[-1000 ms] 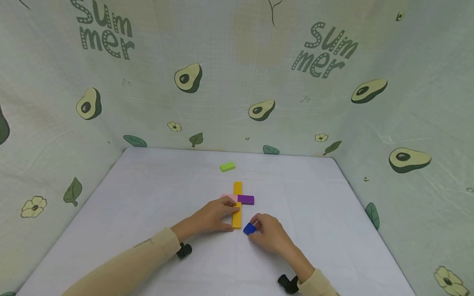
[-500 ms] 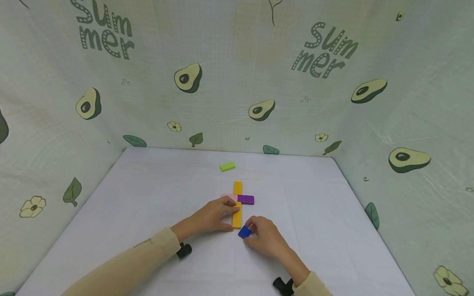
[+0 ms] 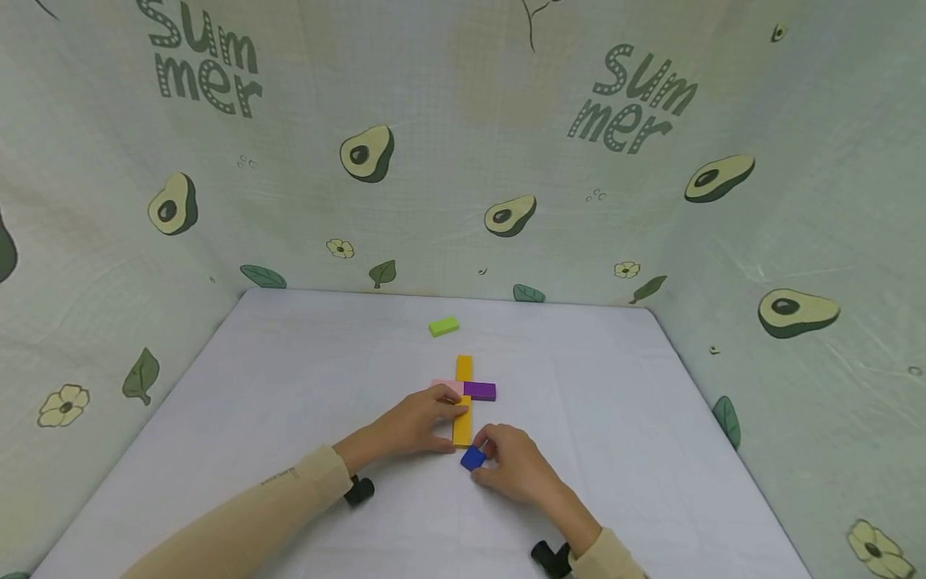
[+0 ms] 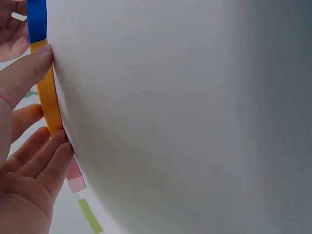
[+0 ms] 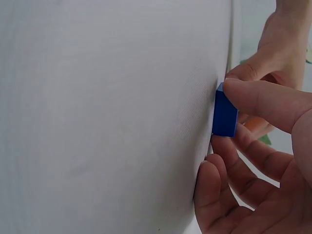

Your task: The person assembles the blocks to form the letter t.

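Several coloured blocks form a cross on the white table. Its long near bar is a yellow block [image 3: 462,430], with a second yellow block [image 3: 464,368] beyond, a pink block [image 3: 447,387] on the left and a purple block [image 3: 480,392] on the right. My left hand [image 3: 415,424] holds the near yellow block from the left, thumb by its near end, fingertips around its far part and the pink block. Between thumb and fingers my right hand [image 3: 517,465] pinches a small blue block [image 5: 224,113]. In the left wrist view the blue block stands against the yellow block's near end.
A lime green block [image 3: 444,326] lies alone beyond the cross. Patterned cloth [image 3: 434,161] with avocado prints rises behind the table [image 3: 304,354] and along both sides. Each wrist carries a black camera, such as the left camera [image 3: 359,491].
My right hand has carried the blue block leftward and slightly nearer, from the right of the yellow block to its near end. The left hand has stayed in place.
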Demonstrator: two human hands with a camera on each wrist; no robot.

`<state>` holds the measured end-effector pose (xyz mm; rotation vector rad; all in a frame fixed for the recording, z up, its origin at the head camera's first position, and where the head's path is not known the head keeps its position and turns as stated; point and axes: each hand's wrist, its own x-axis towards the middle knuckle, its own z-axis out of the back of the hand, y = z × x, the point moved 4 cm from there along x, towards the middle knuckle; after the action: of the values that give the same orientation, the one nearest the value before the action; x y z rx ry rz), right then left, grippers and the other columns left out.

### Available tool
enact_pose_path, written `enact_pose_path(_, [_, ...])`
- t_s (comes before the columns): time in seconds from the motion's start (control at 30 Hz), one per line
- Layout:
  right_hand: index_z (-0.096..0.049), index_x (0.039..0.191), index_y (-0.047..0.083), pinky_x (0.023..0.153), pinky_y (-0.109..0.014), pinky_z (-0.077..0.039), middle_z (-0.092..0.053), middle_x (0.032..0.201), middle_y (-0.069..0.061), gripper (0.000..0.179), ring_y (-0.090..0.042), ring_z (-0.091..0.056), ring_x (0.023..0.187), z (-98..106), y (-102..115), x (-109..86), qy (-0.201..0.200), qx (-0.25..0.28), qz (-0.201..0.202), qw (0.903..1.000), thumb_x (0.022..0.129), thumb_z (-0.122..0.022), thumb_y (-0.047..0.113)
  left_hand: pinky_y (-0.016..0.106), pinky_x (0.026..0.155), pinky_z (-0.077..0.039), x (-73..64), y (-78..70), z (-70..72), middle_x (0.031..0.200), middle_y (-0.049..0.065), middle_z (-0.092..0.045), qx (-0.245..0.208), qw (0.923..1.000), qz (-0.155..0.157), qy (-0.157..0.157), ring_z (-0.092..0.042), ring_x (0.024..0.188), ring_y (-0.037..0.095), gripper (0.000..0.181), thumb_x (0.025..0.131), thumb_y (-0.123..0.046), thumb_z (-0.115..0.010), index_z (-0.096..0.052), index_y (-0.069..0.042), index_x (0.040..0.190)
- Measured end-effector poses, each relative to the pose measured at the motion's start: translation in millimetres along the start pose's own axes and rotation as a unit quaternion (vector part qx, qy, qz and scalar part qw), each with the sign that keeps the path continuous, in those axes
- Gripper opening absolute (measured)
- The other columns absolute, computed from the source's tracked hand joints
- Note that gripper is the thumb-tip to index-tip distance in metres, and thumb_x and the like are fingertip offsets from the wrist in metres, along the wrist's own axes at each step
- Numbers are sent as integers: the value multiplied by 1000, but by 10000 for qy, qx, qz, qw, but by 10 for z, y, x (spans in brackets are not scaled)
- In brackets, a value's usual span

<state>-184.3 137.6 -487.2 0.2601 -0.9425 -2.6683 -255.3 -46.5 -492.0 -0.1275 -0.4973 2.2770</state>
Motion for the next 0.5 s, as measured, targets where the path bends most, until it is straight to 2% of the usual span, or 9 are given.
enact_pose_path(0.5, [-70,109,13,71,-27,-47,-63,89,3,33,-14,-54,81,2,-1,12,98,15,122,9999,85,-91,22,35,113,-51,2,5,-12,141,2,-61,4,10000,57,20,-59,129,19,65,88,-37,-89,-67,-12,145])
